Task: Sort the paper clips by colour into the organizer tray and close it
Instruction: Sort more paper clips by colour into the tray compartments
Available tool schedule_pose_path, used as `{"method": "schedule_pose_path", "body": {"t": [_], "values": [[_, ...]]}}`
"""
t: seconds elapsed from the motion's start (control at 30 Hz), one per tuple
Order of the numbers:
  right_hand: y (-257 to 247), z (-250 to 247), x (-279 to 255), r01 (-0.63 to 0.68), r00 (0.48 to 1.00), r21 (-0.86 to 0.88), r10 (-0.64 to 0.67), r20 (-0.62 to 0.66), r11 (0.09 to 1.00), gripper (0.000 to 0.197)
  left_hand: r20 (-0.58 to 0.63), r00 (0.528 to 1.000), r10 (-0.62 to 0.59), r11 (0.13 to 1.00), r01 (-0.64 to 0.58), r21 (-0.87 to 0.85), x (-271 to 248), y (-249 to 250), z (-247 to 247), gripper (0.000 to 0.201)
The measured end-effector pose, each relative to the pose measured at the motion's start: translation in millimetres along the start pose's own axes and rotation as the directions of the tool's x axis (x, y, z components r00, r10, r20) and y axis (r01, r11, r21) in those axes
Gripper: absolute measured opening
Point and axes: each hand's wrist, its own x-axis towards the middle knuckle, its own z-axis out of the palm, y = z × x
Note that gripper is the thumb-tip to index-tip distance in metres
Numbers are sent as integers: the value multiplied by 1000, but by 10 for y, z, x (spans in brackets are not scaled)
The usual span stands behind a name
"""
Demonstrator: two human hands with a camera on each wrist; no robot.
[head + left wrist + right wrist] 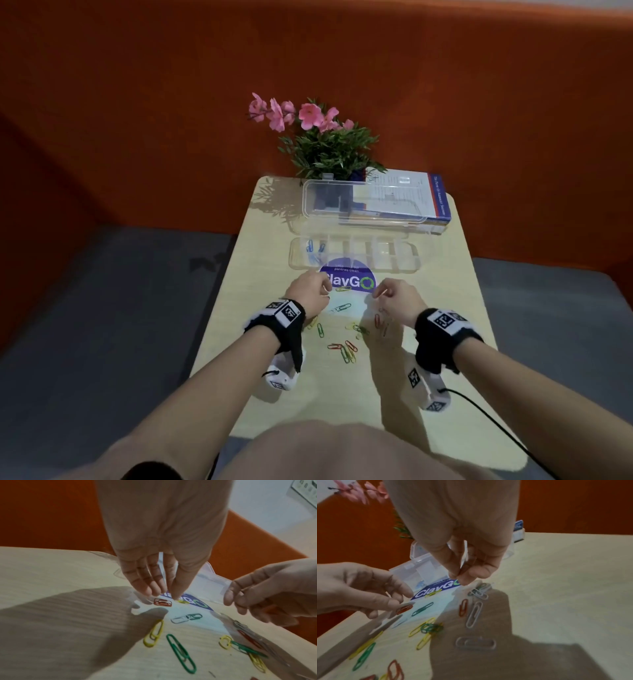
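The clear organizer tray (404, 261) lies open on the table, its lid (363, 202) standing up behind it. Blue clips (313, 248) lie in its leftmost compartment. Loose paper clips (346, 349) in red, green, yellow and white are scattered in front of it. My left hand (322, 291) points its fingers down, nearly straight, with the tips (171, 596) just over a red clip (162, 602) and a yellow clip (183, 601); it holds nothing that I can see. My right hand (380, 294) pinches a thin clip, seemingly red, between thumb and forefinger (458, 576), above a cluster of white clips (480, 591).
A round purple sticker (349, 279) lies under the tray's front edge. A potted plant with pink flowers (322, 144) and a book (411, 198) stand at the far end of the small table (435, 329). An orange wall rises behind, and grey floor lies on both sides.
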Motion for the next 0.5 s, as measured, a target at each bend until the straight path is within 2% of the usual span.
{"method": "schedule_pose_path", "body": {"t": [0.1, 0.17, 0.23, 0.37, 0.47, 0.5], "values": [[79, 45, -65, 12, 999, 6, -12, -40, 1000, 5, -12, 1000, 15, 999, -14, 48, 14, 32, 19, 20], [63, 84, -51, 49, 998, -35, -50, -25, 998, 10, 36, 999, 31, 997, -33, 70, -15, 29, 41, 16], [30, 88, -2, 51, 997, -92, -57, -61, 994, 18, 102, 993, 60, 985, -76, 155, -54, 18, 82, 20], [81, -43, 106, -90, 979, -61, 77, -187, 994, 22, 118, 989, 92, 952, -122, 280, -51, -13, 168, 20], [245, -60, 86, -114, 985, -92, 101, -141, 989, 20, 96, 993, 70, 958, -93, 271, -30, 2, 160, 7], [293, -34, 55, -102, 990, -123, 88, -111, 987, 19, 97, 993, 65, 960, -89, 264, -20, 5, 155, 9]]}}
